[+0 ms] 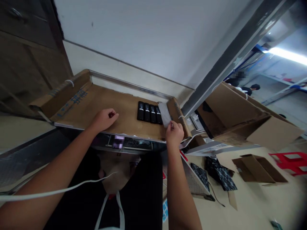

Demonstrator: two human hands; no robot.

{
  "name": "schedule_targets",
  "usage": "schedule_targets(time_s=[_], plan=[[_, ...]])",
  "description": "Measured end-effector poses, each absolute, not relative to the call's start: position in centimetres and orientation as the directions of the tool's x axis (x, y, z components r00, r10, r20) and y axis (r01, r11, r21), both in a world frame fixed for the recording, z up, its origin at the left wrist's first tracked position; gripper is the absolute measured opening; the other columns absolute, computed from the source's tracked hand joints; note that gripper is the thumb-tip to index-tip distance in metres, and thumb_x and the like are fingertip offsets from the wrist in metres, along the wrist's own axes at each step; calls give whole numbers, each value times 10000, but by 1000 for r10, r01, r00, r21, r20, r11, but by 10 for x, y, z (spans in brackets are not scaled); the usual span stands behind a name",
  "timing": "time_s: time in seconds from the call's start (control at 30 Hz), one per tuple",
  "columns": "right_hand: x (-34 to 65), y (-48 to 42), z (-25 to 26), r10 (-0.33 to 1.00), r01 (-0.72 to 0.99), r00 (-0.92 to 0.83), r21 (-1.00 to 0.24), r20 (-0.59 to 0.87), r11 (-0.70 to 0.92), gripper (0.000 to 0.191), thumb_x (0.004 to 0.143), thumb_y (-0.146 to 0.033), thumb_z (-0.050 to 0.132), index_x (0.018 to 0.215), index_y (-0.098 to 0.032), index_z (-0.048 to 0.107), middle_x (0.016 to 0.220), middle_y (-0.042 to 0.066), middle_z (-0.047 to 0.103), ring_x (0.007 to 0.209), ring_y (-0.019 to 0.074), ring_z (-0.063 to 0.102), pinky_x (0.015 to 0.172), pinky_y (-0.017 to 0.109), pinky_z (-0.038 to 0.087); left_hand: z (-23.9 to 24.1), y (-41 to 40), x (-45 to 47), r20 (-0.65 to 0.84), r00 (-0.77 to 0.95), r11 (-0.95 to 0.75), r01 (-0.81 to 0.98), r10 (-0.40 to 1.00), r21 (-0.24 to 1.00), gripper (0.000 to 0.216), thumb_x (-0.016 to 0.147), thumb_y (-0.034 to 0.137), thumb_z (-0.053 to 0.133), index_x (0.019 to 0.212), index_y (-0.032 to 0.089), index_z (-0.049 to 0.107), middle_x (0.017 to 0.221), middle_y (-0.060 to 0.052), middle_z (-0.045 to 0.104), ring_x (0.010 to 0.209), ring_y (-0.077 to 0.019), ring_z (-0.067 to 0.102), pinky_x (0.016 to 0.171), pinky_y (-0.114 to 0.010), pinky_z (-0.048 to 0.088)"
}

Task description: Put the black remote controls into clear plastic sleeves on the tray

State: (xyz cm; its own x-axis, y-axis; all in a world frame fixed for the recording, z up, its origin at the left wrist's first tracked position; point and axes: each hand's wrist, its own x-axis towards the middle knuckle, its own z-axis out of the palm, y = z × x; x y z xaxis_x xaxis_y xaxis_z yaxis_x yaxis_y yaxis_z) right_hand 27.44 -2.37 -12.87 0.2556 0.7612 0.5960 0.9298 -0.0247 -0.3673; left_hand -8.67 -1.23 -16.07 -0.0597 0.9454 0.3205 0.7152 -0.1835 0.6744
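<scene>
My right hand [174,133] pinches the near end of a whitish translucent plastic sleeve [164,112], which lies slantwise at the right end of the tray. Directly left of the sleeve, several slim black devices [146,112] lie side by side in a row, each with a small white label. I cannot make out what kind of devices they are. My left hand [105,119] rests over the cardboard to their left, its fingers curled into a loose fist with nothing visible in it. Under both hands is a cardboard-lined tray [120,103] with raised sides.
A white wall rises behind the tray. At right stands a large open carton [240,115]; a smaller carton [260,169], a red stool [290,163] and dark patterned bags [220,172] are on the floor. A white cord [59,191] crosses my left forearm. People sit far right.
</scene>
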Motion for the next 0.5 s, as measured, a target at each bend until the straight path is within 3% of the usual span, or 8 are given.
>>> schedule_targets(time_s=[0.13, 0.2, 0.27, 0.37, 0.5], plan=[[221, -29, -137, 700, 855, 109, -426, 705, 297, 311, 983, -287, 493, 1067, -187, 775, 857, 84, 629, 797, 186, 594, 772, 301, 488, -168, -9, -88, 377, -91, -206, 709, 922, 675, 246, 882, 446, 599, 850, 207, 643, 775, -21, 656, 696, -177, 595, 674, -307, 460], [182, -24, -143, 722, 775, -39, -435, 691, 458, 298, 992, -258, 493, 1089, -209, 771, 900, 82, 642, 835, 176, 611, 794, 284, 498, -169, -10, -89, 474, -105, -261, 721, 874, 642, 235, 853, 373, 623, 1014, 202, 639, 956, -56, 684, 842, -207, 634, 787, -335, 511], [144, -15, -149, 736, 678, -183, -458, 652, 575, 289, 999, -221, 496, 1105, -215, 765, 945, 78, 649, 881, 162, 622, 821, 261, 499, -167, -13, -88, 580, -40, -358, 751, 814, 554, 422, 806, 302, 647, 1210, 191, 588, 1193, -108, 649, 1087, -260, 619, 969, -400, 506], [104, -1, -156, 730, 556, -393, -488, 558, 673, 247, 996, -201, 536, 1100, -210, 760, 942, 52, 641, 873, 143, 611, 837, 242, 490, -161, -17, -84, 635, 165, -499, 772, 755, 393, 663, 759, 247, 660, 1395, 180, 487, 1438, -150, 519, 1353, -319, 480, 1162, -486, 387], [90, 4, -156, 716, 501, -490, -512, 497, 698, 218, 980, -189, 561, 1066, -209, 760, 944, 34, 626, 877, 136, 595, 846, 238, 471, -157, -6, -80, 609, 297, -563, 767, 736, 306, 655, 750, 168, 589, 1400, 193, 509, 1450, -121, 542, 1386, -308, 467, 1208, -498, 332]])
